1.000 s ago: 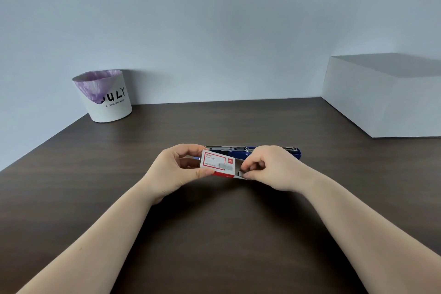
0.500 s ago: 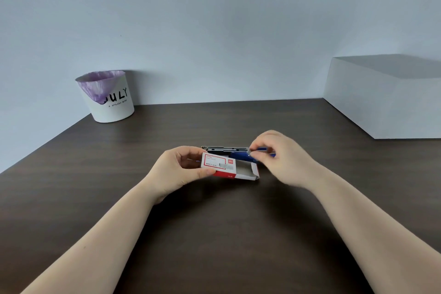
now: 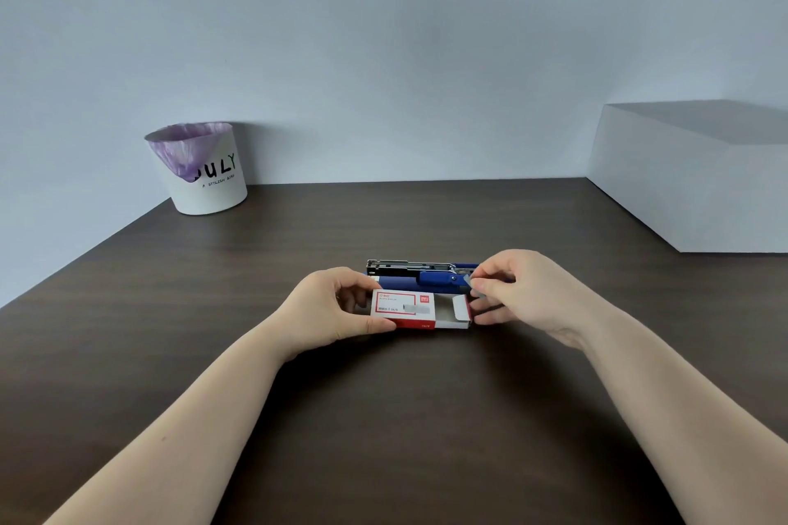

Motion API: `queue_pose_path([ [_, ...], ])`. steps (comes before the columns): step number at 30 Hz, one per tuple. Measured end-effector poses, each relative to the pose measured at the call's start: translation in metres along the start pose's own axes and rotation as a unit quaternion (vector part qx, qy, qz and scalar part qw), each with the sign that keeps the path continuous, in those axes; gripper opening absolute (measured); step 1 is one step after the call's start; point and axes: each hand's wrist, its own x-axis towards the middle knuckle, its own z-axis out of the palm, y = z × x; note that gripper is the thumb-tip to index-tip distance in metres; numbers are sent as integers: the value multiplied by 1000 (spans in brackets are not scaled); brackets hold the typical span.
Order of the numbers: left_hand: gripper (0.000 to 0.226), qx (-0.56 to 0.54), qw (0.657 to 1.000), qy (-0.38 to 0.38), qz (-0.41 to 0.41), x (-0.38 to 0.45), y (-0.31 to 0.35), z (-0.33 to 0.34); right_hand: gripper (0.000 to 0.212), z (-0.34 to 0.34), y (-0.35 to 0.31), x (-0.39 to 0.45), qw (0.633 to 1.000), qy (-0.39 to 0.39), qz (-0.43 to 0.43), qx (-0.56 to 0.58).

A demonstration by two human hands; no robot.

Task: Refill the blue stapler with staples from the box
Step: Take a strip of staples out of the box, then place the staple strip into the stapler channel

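A small white and red staple box [image 3: 404, 308] lies at the middle of the dark table, its inner tray pulled out to the right and showing empty cardboard. My left hand [image 3: 330, 307] grips the box's left end. Just behind it lies the blue stapler [image 3: 420, 273], opened up, its metal staple channel exposed along the far side. My right hand [image 3: 518, 294] hovers at the tray's right end. Its thumb and forefinger pinch a short grey strip of staples [image 3: 470, 282], while its lower fingers touch the tray's end flap.
A white bin [image 3: 200, 170] with a purple liner stands at the table's back left corner. A large white box [image 3: 699, 183] occupies the back right. The dark wooden table [image 3: 383, 418] stretches toward me between my forearms.
My right hand drew the tray out of the box, lifted away with a strip of staples, and now sits near the tray's end again. The left hand kept its hold on the box.
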Motion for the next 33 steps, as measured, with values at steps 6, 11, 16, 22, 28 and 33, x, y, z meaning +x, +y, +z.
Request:
queue_pose_path([
  [6, 35, -9, 1000, -16, 4, -1, 3, 0, 8, 9, -2, -2, 1000, -18, -14, 9],
  [11, 36, 11, 1000, -20, 1, 0, 3, 0, 9, 13, -2, -2, 999, -26, -25, -2],
  [16, 31, 29, 999, -30, 9, 0, 5, 1, 11, 16, -4, -6, 997, -54, -45, -22],
  [22, 29, 42, 998, -49, 18, -2, 9, 0, 12, 13, -5, -6, 996, -63, -50, -49],
  [28, 29, 50, 997, -51, 23, -1, 8, 0, 10, 1, -11, -1, 982, 42, -76, -166],
  [33, 34, 71, 996, -51, 31, -1, 8, 0, 16, 9, -30, 11, 967, 23, -100, -231],
])
